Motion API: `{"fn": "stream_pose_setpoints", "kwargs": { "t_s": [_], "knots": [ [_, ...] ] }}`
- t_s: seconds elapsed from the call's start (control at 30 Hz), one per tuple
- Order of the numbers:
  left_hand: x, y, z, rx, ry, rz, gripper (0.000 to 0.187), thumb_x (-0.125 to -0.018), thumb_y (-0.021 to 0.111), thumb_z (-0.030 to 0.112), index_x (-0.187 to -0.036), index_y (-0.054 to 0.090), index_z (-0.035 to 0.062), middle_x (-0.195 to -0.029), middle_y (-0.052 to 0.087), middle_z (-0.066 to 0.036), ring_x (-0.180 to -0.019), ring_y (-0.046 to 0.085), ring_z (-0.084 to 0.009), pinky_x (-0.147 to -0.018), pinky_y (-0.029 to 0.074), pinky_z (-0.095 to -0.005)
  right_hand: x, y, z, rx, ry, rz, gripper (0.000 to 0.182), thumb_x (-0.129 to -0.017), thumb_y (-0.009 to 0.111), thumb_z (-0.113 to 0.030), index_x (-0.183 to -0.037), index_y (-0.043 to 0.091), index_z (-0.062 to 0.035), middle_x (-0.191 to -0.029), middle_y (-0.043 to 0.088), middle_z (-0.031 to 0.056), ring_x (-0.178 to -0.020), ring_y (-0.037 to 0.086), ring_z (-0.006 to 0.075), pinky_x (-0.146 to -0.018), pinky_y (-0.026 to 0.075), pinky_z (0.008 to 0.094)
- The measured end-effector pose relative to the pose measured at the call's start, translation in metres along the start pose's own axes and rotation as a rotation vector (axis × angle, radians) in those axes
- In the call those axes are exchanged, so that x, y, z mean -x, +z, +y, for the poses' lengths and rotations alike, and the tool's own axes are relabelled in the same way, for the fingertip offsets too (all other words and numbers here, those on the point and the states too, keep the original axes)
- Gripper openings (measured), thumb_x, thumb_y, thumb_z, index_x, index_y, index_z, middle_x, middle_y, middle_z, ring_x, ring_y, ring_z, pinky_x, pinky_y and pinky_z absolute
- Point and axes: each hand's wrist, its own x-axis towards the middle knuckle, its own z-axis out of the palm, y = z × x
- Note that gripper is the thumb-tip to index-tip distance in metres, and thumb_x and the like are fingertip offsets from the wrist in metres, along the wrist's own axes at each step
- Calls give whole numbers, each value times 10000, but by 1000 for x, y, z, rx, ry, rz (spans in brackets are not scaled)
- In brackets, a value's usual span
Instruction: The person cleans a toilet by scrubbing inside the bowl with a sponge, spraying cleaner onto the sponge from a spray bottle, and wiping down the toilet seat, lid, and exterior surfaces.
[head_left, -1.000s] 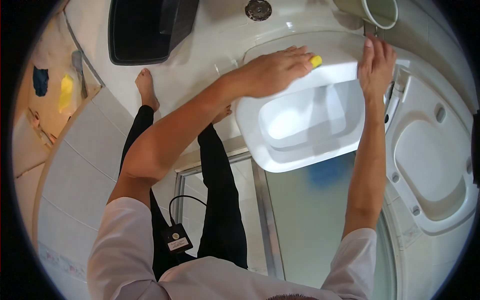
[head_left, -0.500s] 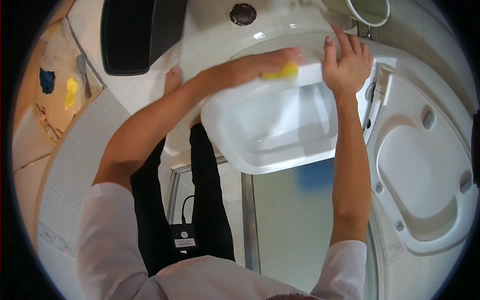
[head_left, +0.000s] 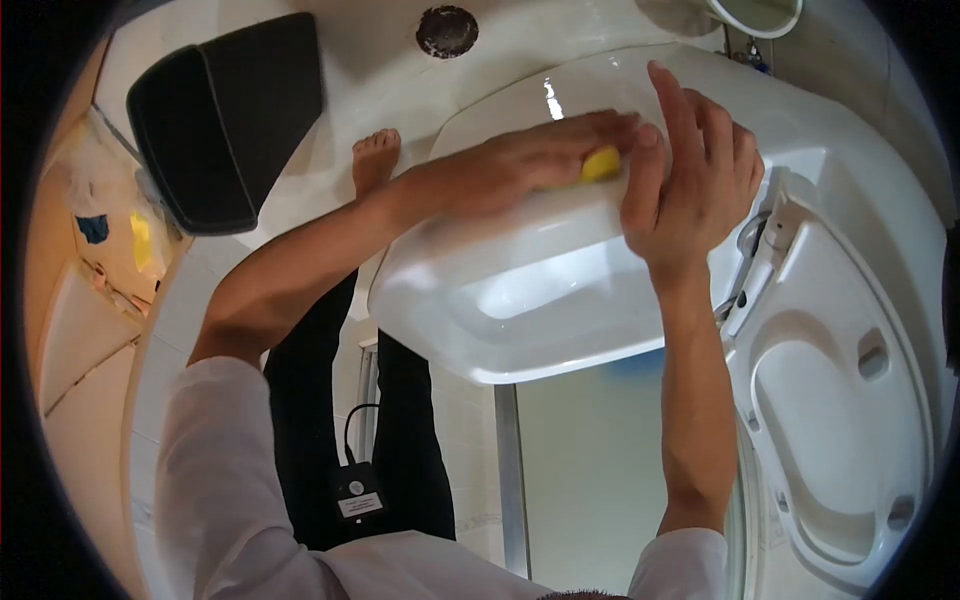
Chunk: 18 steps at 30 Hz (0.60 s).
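1. Left hand (head_left: 530, 165) now flat on the far rim of the white cistern lid (head_left: 520, 290), fingers pressing the yellow sponge (head_left: 600, 163) against it; sponge shifted from the lid's 1 o'clock corner toward 12 o'clock.
2. Right hand (head_left: 690, 190) moved in from the 2 o'clock edge, open palm and spread fingers bracing the lid, touching the left fingertips.
3. Wiping stroke apparently continuing along the rim.
4. Toilet seat (head_left: 850, 400) at 3 o'clock; black bin (head_left: 230, 130) at 10 o'clock.
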Motion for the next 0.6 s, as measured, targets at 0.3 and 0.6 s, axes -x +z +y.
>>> {"fn": "stream_pose_setpoints", "kwargs": {
  "t_s": [0.3, 0.6],
  "knots": [
    [-56, -63, -184, -282, -330, 211, 454, -1121, 415, 334, -1467, 508, 54, -1548, 399, -154, -1421, 429, -331, -1209, 333, -405, 2, -9, -1, 43, -12, -73, 452, -991, 465, -280, -1273, 769, -98, -1009, 745, 65, -891, 594, 208, -831, 417, 344],
    [-99, -40, -125, -166, -202, 197, 495, -1147, 368, 352, -1538, 506, 79, -1691, 354, -140, -1596, 233, -315, -1308, 218, -387, 1, -7, 2, 26, 8, -98, 486, -996, 414, -271, -1293, 752, -86, -1043, 754, 70, -879, 628, 202, -847, 410, 348]
  ]
}}
